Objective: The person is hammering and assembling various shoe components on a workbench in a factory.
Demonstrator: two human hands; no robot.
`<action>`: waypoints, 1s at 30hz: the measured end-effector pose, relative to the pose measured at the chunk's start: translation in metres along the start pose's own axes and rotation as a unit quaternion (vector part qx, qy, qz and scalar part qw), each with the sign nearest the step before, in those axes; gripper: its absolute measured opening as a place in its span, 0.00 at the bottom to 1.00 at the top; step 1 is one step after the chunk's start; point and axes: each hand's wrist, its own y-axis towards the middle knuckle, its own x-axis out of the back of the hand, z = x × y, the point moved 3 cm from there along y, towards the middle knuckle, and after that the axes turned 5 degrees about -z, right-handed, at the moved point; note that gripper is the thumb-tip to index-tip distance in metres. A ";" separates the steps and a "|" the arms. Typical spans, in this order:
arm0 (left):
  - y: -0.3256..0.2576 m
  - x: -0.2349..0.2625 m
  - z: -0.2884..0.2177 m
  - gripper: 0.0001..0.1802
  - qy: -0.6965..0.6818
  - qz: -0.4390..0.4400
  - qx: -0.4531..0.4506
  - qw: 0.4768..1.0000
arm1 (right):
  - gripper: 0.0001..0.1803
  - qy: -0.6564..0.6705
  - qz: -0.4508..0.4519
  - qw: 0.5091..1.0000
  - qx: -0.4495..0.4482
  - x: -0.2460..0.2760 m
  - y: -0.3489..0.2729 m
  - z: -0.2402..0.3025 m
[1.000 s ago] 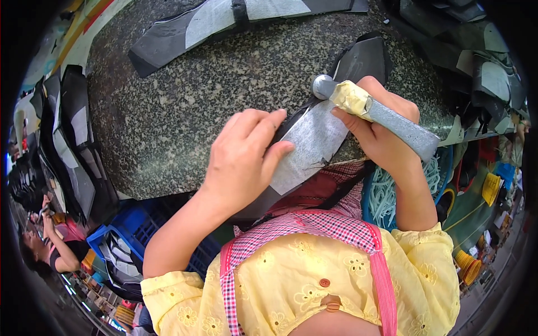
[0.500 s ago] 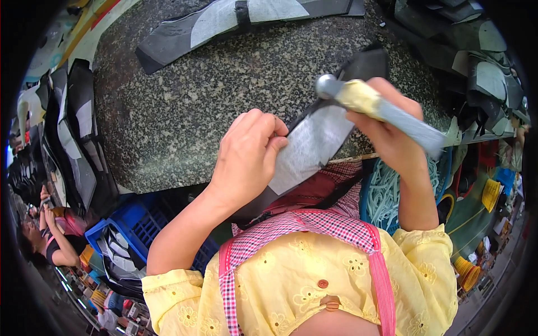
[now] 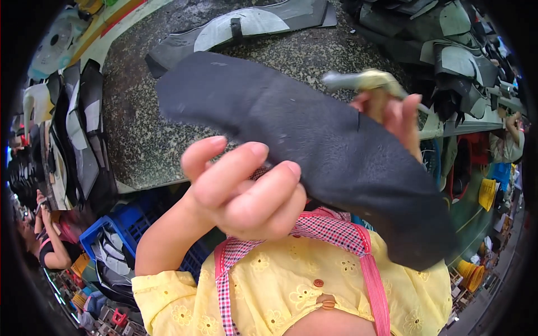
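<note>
A long, curved black leather piece (image 3: 314,129) is held up above the stone slab, its dark grained side showing. At its lower edge my left hand (image 3: 246,193) is closed on it with curled fingers; the thumb is hidden. My right hand (image 3: 400,115) is behind the piece's far right edge, partly covered by it, and holds a hammer (image 3: 381,79) with a yellow wrapping. The hammer is blurred by motion. Whether the right fingers also touch the leather, I cannot tell.
Beneath lies a speckled granite slab (image 3: 140,129), with a banded bundle of cut pieces (image 3: 246,28) at its far edge. More black and grey pieces are heaped at the right (image 3: 457,61) and left (image 3: 84,140). A blue crate (image 3: 131,227) stands lower left. Another person (image 3: 56,249) works far left.
The leather piece has been lifted off the slab and turned, from its pale side to its dark side. My left hand has come nearer; the hammer has shifted slightly up and away in my right hand.
</note>
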 end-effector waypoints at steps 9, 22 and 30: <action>-0.030 -0.003 0.002 0.15 0.020 0.032 0.055 0.998 | 0.25 -0.112 0.008 0.980 -0.165 -0.087 0.035 -0.044; -0.084 -0.022 0.015 0.23 -0.400 0.007 0.698 0.595 | 0.25 -0.141 -0.130 0.981 0.008 -0.078 0.042 -0.053; -0.102 -0.025 0.020 0.19 -0.451 -0.035 0.709 0.542 | 0.26 -0.069 -0.192 0.979 -0.029 -0.081 0.041 -0.065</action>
